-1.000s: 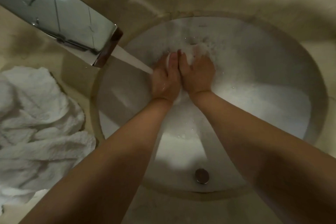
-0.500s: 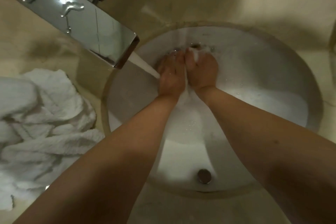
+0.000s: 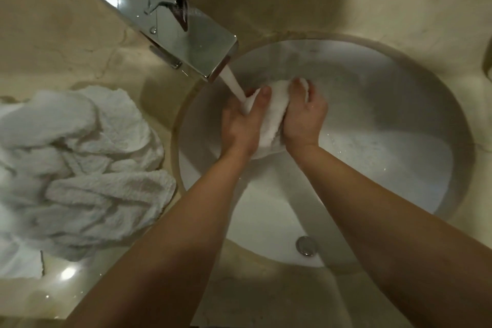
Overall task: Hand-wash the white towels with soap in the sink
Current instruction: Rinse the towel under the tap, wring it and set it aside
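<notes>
Head view: both hands' fingers (image 3: 300, 85) clench the bunched white towel (image 3: 273, 117) between them, under the faucet stream (image 3: 234, 82).

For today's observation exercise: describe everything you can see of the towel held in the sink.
The towel is white and looks like wet terry cloth, bunched into a thick roll. It sits in the grip of both hands, the left hand and right hand curled round it from either side. The water stream from the faucet lands at its left end. It is held above the sink; whether it touches the basin cannot be told.
</notes>
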A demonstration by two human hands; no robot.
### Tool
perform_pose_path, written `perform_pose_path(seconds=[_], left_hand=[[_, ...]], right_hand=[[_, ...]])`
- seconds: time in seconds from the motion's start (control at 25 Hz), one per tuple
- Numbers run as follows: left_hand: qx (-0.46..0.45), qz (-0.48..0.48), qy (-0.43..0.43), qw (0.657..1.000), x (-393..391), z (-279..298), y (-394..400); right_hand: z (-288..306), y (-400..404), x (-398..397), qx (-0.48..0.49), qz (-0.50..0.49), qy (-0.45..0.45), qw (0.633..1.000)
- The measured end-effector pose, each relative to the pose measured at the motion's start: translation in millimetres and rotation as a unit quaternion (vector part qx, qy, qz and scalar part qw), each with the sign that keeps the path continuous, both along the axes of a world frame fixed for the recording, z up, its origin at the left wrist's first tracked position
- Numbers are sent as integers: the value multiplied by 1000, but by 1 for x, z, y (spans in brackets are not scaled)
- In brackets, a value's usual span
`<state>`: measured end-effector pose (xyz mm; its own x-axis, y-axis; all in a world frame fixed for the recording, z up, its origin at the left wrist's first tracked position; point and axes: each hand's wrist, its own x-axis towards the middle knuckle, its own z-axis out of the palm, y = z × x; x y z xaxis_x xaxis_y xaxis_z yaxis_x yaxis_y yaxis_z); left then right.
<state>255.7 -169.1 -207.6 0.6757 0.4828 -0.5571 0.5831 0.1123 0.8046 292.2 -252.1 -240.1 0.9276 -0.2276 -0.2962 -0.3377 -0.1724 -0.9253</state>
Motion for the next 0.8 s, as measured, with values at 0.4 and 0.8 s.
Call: perform_pose_path(seconds=[0.4,0.8], left_hand=[[232,-7,-131,964,-5,-17,27],[267,121,-34,955,-23,-35,2]], right_hand=[[5,3,-10,-31,129,57,990],[1,25,-2,-204,298,-187,913]])
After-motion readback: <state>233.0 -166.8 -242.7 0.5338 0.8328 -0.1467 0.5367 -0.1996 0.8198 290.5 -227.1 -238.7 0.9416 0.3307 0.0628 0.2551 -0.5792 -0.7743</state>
